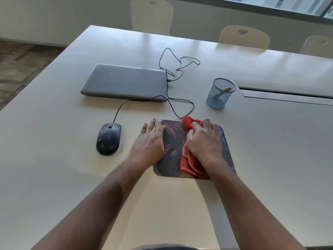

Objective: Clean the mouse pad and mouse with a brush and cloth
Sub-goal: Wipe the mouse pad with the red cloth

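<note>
Head view: left hand (151,139) flat, fingers straight, pinning mouse pad (173,159) edge so no sliding. Right hand (204,139) bunched on red cloth (189,164), wiping pad. Mouse (108,138) parked left, out of the way.

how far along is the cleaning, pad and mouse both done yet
Not both. In hand: the right hand presses the red cloth on the pad while the left hand lies flat on its edge. Left: the mouse sits untouched beside it. The brush stands in the cup.
</note>
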`<move>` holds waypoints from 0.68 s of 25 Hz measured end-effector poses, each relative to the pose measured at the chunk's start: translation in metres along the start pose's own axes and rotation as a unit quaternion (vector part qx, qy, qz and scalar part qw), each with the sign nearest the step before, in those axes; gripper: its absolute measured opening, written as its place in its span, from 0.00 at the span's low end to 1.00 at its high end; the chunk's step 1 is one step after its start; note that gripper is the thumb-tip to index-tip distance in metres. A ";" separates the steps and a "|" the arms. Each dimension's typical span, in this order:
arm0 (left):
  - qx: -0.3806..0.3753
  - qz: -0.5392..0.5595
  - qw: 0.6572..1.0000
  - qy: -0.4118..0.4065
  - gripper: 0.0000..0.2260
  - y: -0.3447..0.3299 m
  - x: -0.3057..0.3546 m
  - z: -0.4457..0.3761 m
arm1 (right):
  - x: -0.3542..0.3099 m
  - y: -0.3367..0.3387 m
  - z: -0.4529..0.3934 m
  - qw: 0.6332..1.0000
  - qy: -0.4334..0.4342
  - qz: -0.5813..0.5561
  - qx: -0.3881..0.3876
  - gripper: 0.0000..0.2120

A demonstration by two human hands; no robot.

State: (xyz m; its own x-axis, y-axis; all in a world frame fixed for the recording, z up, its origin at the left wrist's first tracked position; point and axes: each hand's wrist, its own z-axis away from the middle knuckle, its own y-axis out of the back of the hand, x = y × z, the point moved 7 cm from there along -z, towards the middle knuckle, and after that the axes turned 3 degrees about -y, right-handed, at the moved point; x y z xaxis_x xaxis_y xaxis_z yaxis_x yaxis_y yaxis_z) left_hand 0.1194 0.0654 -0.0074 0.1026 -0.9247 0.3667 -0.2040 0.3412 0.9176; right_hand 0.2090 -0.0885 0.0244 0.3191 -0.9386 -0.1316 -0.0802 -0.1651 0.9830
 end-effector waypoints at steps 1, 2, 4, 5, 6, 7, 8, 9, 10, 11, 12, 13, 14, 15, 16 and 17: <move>0.002 0.000 1.000 -0.001 0.31 0.000 0.000 0.000 | 0.014 0.002 -0.006 0.999 -0.032 0.004 0.003 0.18; 0.004 0.000 1.000 -0.002 0.31 0.000 0.000 0.000 | 0.027 0.003 -0.011 0.998 -0.064 0.002 0.002 0.19; 0.003 -0.003 1.000 -0.004 0.31 0.000 0.000 0.000 | 0.040 0.003 -0.018 0.994 -0.112 -0.007 -0.004 0.20; 0.003 -0.004 1.000 -0.004 0.32 0.000 0.000 0.000 | 0.040 0.003 -0.019 0.993 -0.121 -0.009 -0.007 0.21; 0.002 -0.005 1.000 -0.003 0.32 -0.001 0.000 0.000 | 0.036 0.003 -0.018 0.992 -0.124 -0.012 -0.010 0.21; 0.002 -0.005 1.000 -0.002 0.32 -0.001 0.000 0.000 | 0.029 0.003 -0.015 0.993 -0.120 -0.015 -0.012 0.21; 0.004 -0.004 1.000 -0.001 0.32 -0.001 0.000 -0.001 | 0.019 0.003 -0.010 0.994 -0.110 -0.015 -0.013 0.21; 0.006 -0.002 1.000 0.000 0.32 -0.001 0.000 -0.001 | 0.007 0.001 -0.002 0.995 -0.093 -0.011 -0.013 0.21; 0.006 -0.002 1.000 0.001 0.32 -0.001 0.000 -0.002 | -0.006 0.000 0.007 0.998 -0.069 -0.004 -0.012 0.21; 0.006 -0.002 1.000 0.002 0.31 -0.001 0.000 -0.002 | -0.017 -0.002 0.017 0.999 -0.043 0.000 -0.010 0.20; 0.008 -0.003 1.000 0.003 0.31 -0.001 0.001 -0.002 | -0.024 -0.004 0.025 1.000 -0.021 0.000 -0.010 0.20; 0.009 -0.002 1.000 0.003 0.31 -0.001 0.001 -0.002 | -0.026 -0.005 0.028 1.000 -0.007 -0.001 -0.009 0.20; 0.008 0.000 1.000 0.003 0.31 -0.001 0.000 -0.001 | -0.022 -0.004 0.026 1.000 -0.005 -0.003 -0.008 0.19; 0.005 0.003 1.000 0.002 0.31 -0.001 0.000 -0.001 | -0.013 -0.003 0.022 1.000 -0.014 -0.003 -0.004 0.19; 0.004 0.005 1.000 0.002 0.32 -0.001 0.000 0.000 | 0.001 -0.001 0.016 0.999 -0.035 -0.002 0.001 0.19; 0.004 0.007 1.000 0.003 0.33 -0.001 0.000 0.000 | 0.016 0.001 0.008 0.998 -0.062 0.000 0.005 0.19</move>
State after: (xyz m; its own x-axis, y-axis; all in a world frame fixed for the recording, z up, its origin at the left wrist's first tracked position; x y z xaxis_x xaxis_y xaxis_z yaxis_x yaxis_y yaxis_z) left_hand 0.1198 0.0651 -0.0080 0.1049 -0.9188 0.3806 -0.2127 0.3532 0.9111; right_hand 0.2062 -0.1064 0.0224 0.1991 -0.9687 -0.1481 -0.0903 -0.1686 0.9815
